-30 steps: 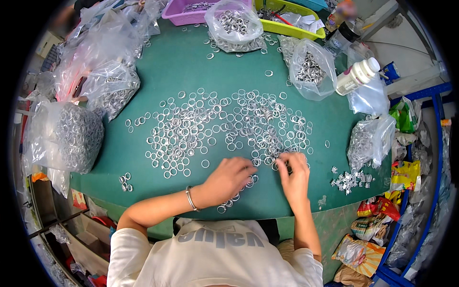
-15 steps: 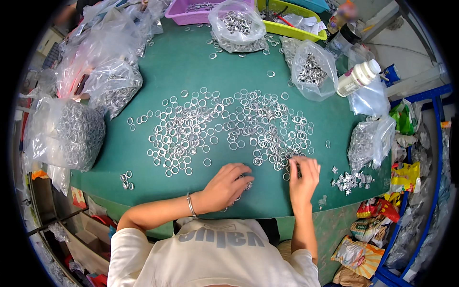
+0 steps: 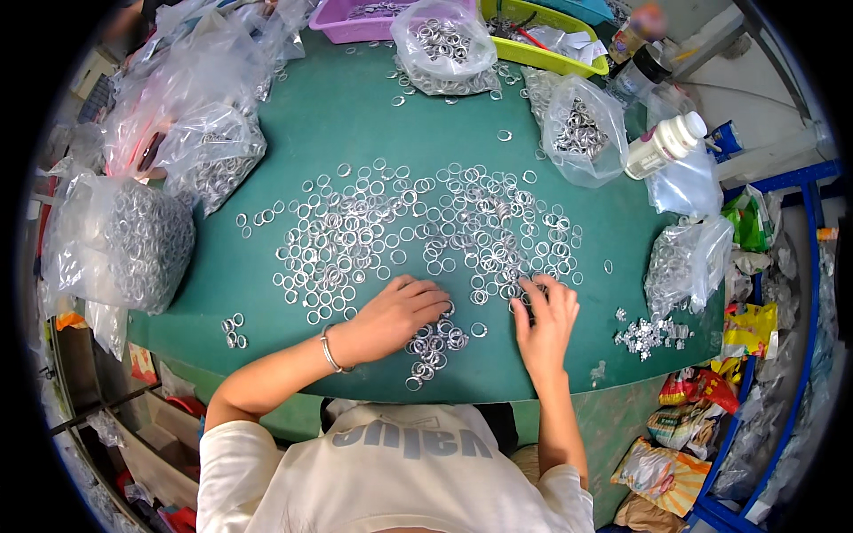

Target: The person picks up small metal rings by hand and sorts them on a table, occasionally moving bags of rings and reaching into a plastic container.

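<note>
Many silver metal rings (image 3: 342, 240) lie spread in a broad layer across the green table. A smaller heap of rings (image 3: 435, 345) lies close to the near edge. My left hand (image 3: 395, 320), with a bangle (image 3: 331, 349) at its wrist, rests palm down beside that heap; its fingers reach over the heap's far left side and I see nothing gripped. At the near right border of the spread, my right hand (image 3: 546, 324) has its thumb and fingers apart, its fingertips at the rings. A single ring (image 3: 479, 330) lies between the two hands.
Clear bags of rings (image 3: 151, 249) stand at the left; another bag (image 3: 444, 49) and purple and yellow-green baskets (image 3: 569, 62) are at the back. At the right are a white bottle (image 3: 666, 147), a bag (image 3: 689, 266) and small silver pieces (image 3: 653, 336).
My left hand has moved left, uncovering the small heap of rings. My right hand has shifted slightly left and its fingers have spread further.
</note>
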### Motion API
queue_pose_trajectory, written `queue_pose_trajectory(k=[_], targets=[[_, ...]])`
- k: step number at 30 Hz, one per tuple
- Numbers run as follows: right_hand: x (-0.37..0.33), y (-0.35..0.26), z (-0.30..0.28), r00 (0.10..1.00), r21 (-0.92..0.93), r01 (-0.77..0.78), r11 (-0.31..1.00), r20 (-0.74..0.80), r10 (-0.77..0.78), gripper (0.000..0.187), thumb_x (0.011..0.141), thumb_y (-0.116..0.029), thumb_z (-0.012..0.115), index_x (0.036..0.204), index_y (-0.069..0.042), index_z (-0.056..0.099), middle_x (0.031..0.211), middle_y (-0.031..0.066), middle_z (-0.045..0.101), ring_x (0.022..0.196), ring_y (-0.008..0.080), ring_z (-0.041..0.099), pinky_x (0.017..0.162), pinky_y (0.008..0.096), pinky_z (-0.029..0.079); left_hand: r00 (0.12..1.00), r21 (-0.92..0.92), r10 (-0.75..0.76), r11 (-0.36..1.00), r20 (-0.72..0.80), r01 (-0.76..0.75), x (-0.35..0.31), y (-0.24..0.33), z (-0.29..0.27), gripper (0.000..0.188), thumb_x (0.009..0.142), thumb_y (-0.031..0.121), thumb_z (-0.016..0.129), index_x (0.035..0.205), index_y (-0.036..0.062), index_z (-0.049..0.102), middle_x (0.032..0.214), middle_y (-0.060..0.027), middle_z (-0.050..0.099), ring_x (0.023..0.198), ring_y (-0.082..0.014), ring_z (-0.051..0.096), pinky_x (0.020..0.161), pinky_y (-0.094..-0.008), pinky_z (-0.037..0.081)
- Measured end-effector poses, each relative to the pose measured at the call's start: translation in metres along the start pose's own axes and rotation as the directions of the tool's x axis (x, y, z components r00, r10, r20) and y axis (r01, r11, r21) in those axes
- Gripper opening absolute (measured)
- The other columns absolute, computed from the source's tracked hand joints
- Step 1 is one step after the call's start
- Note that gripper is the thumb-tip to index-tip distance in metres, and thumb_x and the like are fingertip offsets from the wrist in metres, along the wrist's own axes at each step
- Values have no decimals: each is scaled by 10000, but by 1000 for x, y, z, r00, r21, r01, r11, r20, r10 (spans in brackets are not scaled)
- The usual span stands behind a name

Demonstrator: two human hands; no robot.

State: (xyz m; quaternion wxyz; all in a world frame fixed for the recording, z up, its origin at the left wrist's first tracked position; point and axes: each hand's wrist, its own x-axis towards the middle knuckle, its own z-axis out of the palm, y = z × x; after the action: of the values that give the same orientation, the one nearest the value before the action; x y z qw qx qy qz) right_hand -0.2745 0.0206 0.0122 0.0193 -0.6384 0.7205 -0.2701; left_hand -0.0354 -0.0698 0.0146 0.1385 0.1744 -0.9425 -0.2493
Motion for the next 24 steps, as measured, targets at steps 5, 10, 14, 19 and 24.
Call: queue_pose_trajectory(k=[5,10,14,19,24], targets=[[-3,6,4,1000,17,25,1000,-19,-25,229,776,-138,728,990,-80,667,1080,57,576,982,270,500,831,400,359,998,-186,-24,982,62,35,-1,-6,-1,401,753,-46,575,1145,30,608,1175,-99,596,1112,-273,537,943,-398,420],[-3,0,9,998,-41,67,997,-12,-67,198,779,-112,714,967,-77,664,1045,55,584,959,258,515,847,396,346,988,-349,-154,928,-33,133,-7,8,13,317,805,-16,586,1113,50,627,1143,-93,584,1052,-268,550,911,-396,430],[-5,-1,8,996,-41,67,997,-48,-69,190,793,-95,698,978,-75,657,1044,58,586,960,256,519,859,400,343,968,-187,-249,952,-20,241,8,15,2,244,847,67,617,1089,53,635,1078,-80,579,967,-253,551,845,-369,418],[-5,-4,14,996,-85,79,993,-37,-83,170,796,-103,700,952,-66,641,1054,64,586,978,263,520,871,406,333,987,-140,-158,977,34,162,11,13,16,251,810,-6,576,1050,31,636,1037,-94,562,967,-257,538,827,-352,404],[-7,-13,4,986,-5,89,996,-141,-89,107,797,-69,688,893,-72,640,997,41,605,961,263,528,859,413,335,943,-354,-287,910,-167,215,1,15,10,303,823,-67,565,1101,39,621,1119,-122,560,1045,-299,539,898,-392,433]])
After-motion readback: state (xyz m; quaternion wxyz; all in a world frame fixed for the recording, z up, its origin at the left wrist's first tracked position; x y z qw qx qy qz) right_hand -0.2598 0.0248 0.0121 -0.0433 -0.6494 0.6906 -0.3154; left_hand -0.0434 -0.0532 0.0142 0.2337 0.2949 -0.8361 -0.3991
